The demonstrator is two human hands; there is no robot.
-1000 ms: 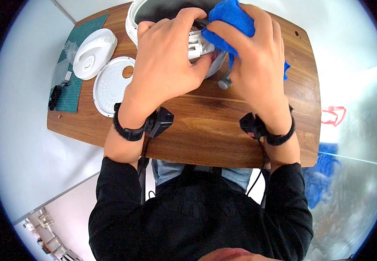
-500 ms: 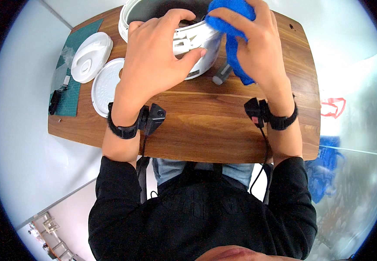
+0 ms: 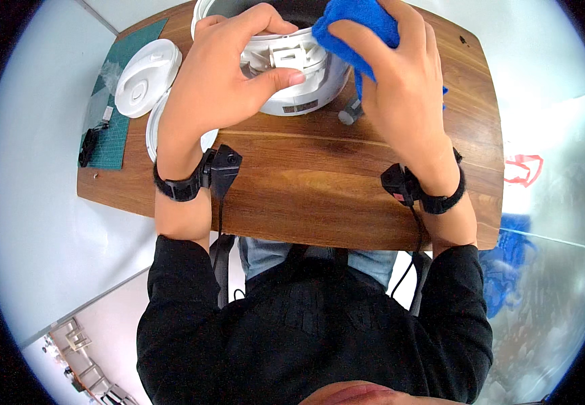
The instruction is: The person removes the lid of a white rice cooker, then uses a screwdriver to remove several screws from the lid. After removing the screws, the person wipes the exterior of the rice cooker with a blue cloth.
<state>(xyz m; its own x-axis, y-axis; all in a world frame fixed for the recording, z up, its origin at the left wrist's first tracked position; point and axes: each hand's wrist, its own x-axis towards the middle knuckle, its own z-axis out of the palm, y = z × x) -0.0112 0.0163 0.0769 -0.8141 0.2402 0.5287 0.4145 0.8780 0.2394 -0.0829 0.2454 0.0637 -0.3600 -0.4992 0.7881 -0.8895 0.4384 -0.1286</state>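
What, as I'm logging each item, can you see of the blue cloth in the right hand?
The cloth is plain blue, with a soft, fuzzy look like towelling. It is bunched in the right hand, the thumb across its near side. Its left edge overlaps the rim of the white pot in this view; actual contact cannot be told. A narrow fold shows below the thumb, and a scrap of matching blue past the hand's right side. The hand hides the rest.

A head-worn fisheye camera looks down. The wearer's chest (image 3: 313, 317) is close below, the tabletop (image 3: 306, 182) beyond.
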